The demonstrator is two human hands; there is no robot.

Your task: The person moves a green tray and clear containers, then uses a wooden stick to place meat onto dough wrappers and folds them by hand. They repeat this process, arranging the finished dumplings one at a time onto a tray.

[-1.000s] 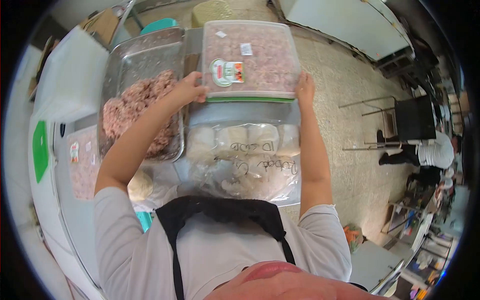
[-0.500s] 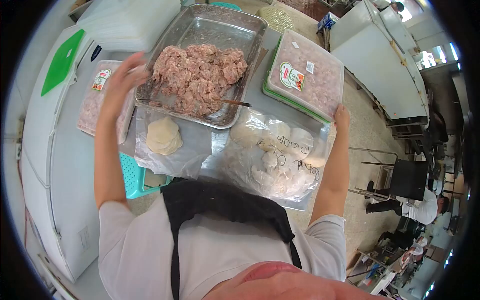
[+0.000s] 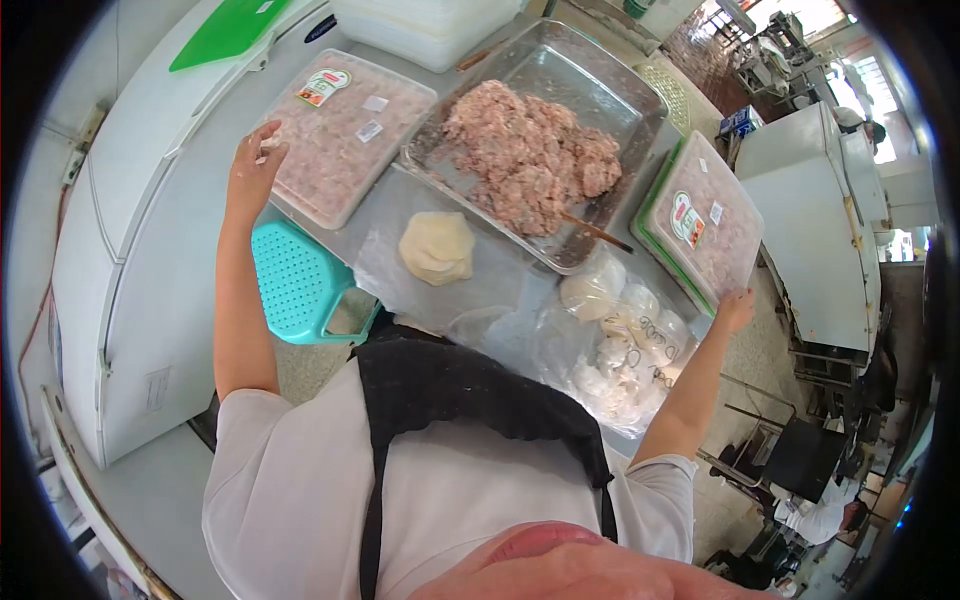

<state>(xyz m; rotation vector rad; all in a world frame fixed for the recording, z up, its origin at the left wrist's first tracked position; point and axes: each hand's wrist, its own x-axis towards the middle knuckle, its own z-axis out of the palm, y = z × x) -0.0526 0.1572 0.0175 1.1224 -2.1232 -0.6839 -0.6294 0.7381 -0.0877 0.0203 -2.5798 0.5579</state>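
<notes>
My left hand (image 3: pixel 255 168) is at the left edge of a lidded plastic container of minced filling (image 3: pixel 348 135), its fingers curled apart and holding nothing. My right hand (image 3: pixel 736 311) grips the near corner of another lidded plastic container (image 3: pixel 708 215), which rests on a green-edged one. Between the two containers sits a metal tray (image 3: pixel 640 95) with a mound of raw minced filling (image 3: pixel 535 150). A wooden-handled tool (image 3: pixel 600 233) sticks out of the mound. In front of the tray, a stack of round dough wrappers (image 3: pixel 437 247) lies on plastic sheeting.
A clear bag of dough pieces (image 3: pixel 625 350) with black writing lies near my right forearm. Below the left container stands a turquoise plastic stool (image 3: pixel 300 280). A white chest freezer (image 3: pixel 165 260) is at the left. Stacked white containers (image 3: pixel 430 25) stand behind. Another person (image 3: pixel 825 515) is far right.
My left hand has gone from beside the tray to the left container's edge. My right hand stays on the right container's corner. The view has turned, shifting the table contents rightward.
</notes>
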